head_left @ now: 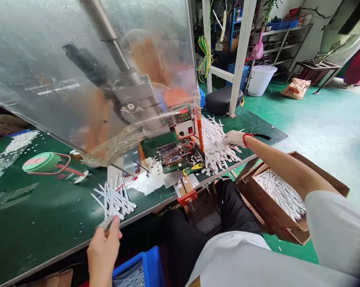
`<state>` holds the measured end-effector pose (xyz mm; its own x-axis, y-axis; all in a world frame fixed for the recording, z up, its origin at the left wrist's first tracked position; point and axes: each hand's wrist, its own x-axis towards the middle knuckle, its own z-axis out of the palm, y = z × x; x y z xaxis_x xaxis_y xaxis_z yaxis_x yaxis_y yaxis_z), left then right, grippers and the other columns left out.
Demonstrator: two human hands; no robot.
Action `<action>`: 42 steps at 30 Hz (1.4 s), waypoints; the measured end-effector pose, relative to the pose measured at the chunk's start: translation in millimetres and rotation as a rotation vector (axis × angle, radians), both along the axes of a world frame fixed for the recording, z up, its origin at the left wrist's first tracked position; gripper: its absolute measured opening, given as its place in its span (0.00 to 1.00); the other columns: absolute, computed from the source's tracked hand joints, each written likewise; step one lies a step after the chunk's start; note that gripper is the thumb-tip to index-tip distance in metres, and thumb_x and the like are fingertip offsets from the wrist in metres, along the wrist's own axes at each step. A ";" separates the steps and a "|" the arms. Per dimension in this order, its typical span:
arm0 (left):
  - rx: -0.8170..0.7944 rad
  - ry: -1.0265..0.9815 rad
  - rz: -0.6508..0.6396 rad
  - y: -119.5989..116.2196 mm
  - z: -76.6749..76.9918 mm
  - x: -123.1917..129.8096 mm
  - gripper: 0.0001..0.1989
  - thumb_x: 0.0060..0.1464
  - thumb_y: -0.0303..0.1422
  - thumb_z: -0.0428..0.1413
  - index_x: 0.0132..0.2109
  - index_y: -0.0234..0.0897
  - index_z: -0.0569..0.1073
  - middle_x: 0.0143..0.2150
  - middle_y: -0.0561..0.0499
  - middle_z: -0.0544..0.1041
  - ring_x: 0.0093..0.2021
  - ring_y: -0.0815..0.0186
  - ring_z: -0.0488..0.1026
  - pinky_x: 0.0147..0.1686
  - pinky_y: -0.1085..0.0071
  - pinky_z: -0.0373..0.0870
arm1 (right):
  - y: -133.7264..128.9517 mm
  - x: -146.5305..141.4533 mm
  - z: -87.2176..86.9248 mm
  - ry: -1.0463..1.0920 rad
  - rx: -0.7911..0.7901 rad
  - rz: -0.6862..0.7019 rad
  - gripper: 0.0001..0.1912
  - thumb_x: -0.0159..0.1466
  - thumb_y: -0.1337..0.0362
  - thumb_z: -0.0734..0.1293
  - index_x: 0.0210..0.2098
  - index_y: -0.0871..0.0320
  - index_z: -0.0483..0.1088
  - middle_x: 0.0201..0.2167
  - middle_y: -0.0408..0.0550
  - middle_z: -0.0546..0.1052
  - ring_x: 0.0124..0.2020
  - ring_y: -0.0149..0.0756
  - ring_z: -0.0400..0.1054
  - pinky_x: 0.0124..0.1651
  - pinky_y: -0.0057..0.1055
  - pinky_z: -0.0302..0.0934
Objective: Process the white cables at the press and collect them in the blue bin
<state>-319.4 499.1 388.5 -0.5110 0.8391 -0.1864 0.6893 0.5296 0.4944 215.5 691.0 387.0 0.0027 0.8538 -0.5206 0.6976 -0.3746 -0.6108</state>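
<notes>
My left hand point(103, 247), with grey wrapping on a fingertip, is closed at the near end of a small pile of thin white strips point(112, 201). Thumb and index finger are pressed together; what is between them, if anything, does not show. My right hand point(235, 138), in a white glove with a red cuff, rests on a larger heap of white strips point(214, 143) on the right of the bench. Its fingers are bent together on the strips, the tips partly hidden. Between both hands stands a bench press point(169, 153) with a metal fixture, behind a clear plastic shield point(48, 91).
A controller box point(184, 126) stands beside the heap. A yellow-green screwdriver point(194, 169) and an orange clamp point(187, 197) are at the bench's front edge. A carton point(326, 173) of white strips is at right, a blue bin point(156, 263) below. A green-lidded cup point(54, 165) lies left.
</notes>
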 end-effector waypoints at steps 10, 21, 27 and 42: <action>-0.232 -1.187 -0.281 -55.2 12.6 180.6 0.27 0.53 0.53 0.58 0.45 0.31 0.76 0.23 0.52 0.73 0.20 0.70 0.68 0.20 0.75 0.61 | -69.1 -34.2 45.6 0.867 -0.065 -0.289 0.12 0.57 0.65 0.75 0.35 0.63 0.71 0.27 0.47 0.75 0.22 0.28 0.68 0.26 0.22 0.65; -0.035 -1.305 -0.298 -16.2 18.0 241.7 0.22 0.58 0.48 0.57 0.42 0.29 0.75 0.33 0.41 0.82 0.30 0.59 0.81 0.31 0.68 0.76 | -137.9 -119.9 50.0 0.735 0.029 0.017 0.16 0.58 0.56 0.73 0.37 0.63 0.73 0.25 0.46 0.75 0.22 0.30 0.68 0.24 0.23 0.63; -0.030 -1.195 -0.302 -17.8 18.9 234.1 0.21 0.54 0.49 0.61 0.34 0.32 0.73 0.33 0.40 0.82 0.30 0.57 0.81 0.31 0.65 0.78 | -157.5 -137.0 42.9 0.586 0.040 0.053 0.10 0.59 0.60 0.70 0.37 0.60 0.76 0.27 0.46 0.76 0.25 0.31 0.68 0.24 0.22 0.62; 0.002 -1.329 0.022 -42.1 8.9 205.5 0.21 0.54 0.46 0.62 0.41 0.28 0.76 0.29 0.45 0.82 0.30 0.61 0.81 0.31 0.72 0.76 | -104.6 -194.0 18.0 0.856 -0.210 0.068 0.20 0.57 0.50 0.74 0.29 0.60 0.68 0.17 0.40 0.67 0.14 0.22 0.56 0.14 0.18 0.48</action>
